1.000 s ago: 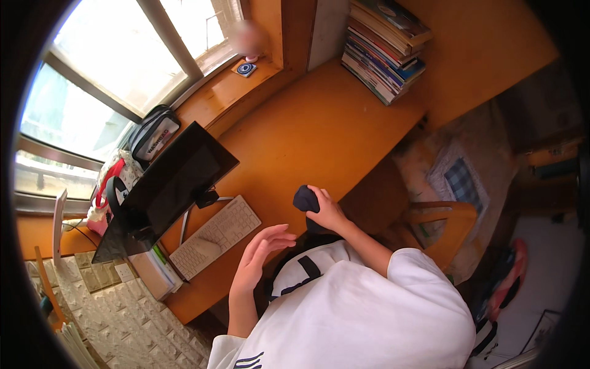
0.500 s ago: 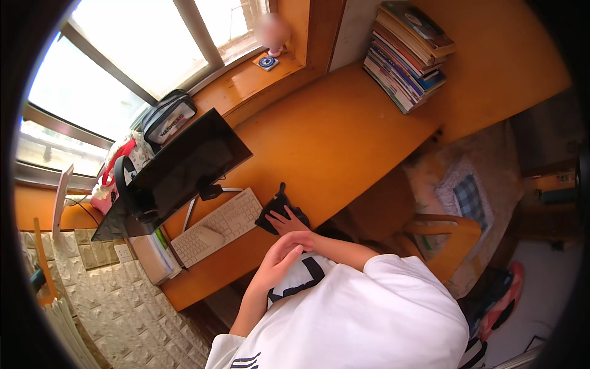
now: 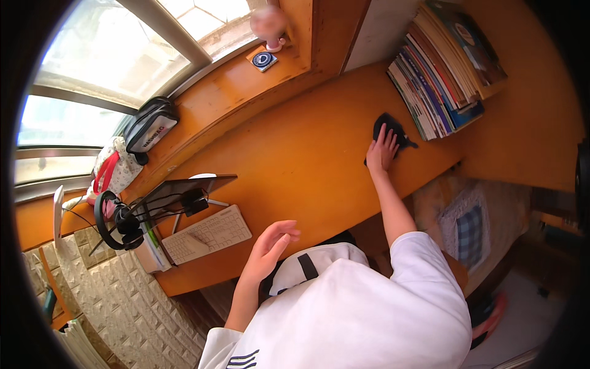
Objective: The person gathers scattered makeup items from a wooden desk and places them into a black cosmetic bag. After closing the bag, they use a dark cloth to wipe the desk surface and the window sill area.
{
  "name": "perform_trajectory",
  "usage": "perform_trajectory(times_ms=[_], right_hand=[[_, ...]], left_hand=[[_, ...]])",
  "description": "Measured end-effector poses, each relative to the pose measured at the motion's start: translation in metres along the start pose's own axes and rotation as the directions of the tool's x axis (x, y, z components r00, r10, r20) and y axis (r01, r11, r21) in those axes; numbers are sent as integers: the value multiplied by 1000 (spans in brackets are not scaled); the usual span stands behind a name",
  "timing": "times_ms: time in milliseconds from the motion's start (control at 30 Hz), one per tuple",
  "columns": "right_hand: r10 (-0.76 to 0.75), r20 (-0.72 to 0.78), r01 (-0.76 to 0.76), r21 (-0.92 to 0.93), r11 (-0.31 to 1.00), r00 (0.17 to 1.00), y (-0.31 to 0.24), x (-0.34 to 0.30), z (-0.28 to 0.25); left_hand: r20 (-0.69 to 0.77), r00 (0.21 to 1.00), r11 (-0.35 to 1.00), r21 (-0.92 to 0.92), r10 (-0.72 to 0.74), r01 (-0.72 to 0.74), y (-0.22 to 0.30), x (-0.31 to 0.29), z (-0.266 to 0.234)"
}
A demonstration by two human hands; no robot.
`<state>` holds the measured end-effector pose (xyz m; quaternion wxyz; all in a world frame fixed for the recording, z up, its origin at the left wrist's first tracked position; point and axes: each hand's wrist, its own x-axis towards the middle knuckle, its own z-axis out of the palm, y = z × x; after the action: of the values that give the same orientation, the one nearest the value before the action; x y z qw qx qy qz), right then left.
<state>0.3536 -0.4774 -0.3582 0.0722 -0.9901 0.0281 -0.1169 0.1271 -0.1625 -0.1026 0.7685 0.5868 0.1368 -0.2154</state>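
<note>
A crumpled black cloth (image 3: 383, 121) lies on the orange-brown wooden desk (image 3: 295, 166), just left of a tall stack of books. Stretched out to the far right, my right hand (image 3: 383, 150) rests on the cloth with its palm down and fingers spread flat. Part of the cloth is hidden beneath the hand. My left hand (image 3: 268, 246) hovers by the near desk edge, close to my body. Its fingers are loosely bent and the thumb stands apart, with nothing held. To its left sits a white keyboard (image 3: 206, 235).
The book stack (image 3: 436, 74) stands at the desk's right. Left of the keyboard are a dark monitor (image 3: 175, 194) and black headphones (image 3: 114, 224). A wash bag (image 3: 152, 125), a patterned bag (image 3: 120, 163) and a small pink figurine (image 3: 270, 27) line the window ledge.
My right hand has slid the black cloth from beside the keyboard rightward to the books. The hands, close together before, are now far apart. The view has shifted.
</note>
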Motion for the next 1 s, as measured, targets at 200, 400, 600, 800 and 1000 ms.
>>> perform_trajectory(times_ms=[200,400,600,800,1000], right_hand=[[-453,-4,416,405,814,891,-200,-82,28],[-865,-8,621,700,353,502,-272,-83,41],[-451,-54,436,385,814,891,-130,112,39],[-13,-84,13,-6,1000,996,-22,172,77],[-500,-61,468,464,752,864,-226,-21,57]], left_hand=[[40,999,999,-36,-36,37,20,53,24],[76,993,996,32,-91,89,44,86,34],[-120,989,995,-45,-89,84,30,84,6],[-178,973,989,-64,-144,134,17,86,-21],[-48,992,991,-66,-119,115,35,129,5]])
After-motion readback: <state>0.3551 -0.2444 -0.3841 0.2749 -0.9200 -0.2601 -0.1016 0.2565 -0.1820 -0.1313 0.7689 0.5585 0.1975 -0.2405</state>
